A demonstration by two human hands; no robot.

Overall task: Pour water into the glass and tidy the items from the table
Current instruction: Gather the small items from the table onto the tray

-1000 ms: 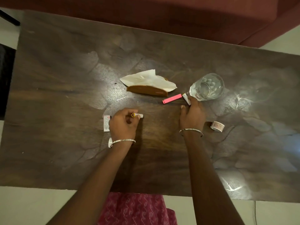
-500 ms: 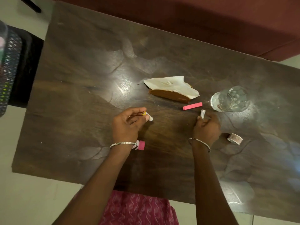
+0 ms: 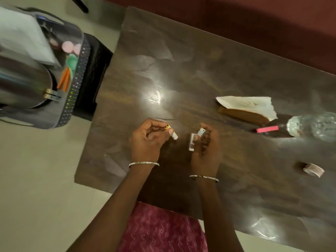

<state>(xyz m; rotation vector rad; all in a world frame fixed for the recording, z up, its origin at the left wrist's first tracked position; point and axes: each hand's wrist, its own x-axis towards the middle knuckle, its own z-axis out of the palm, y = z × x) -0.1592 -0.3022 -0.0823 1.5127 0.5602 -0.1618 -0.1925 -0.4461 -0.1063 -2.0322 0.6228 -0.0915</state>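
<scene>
left hand: pinching small tube, yellow bit by the fingertips
right hand: gripping small white pieces, likely packets, blurred
glass: far right on table, water inside
near glass: pink stick, napkin, tape

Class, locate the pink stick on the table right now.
In the head view, the pink stick lies flat at the table's right side, between the glass and the napkin holder, beyond the right hand.
</scene>
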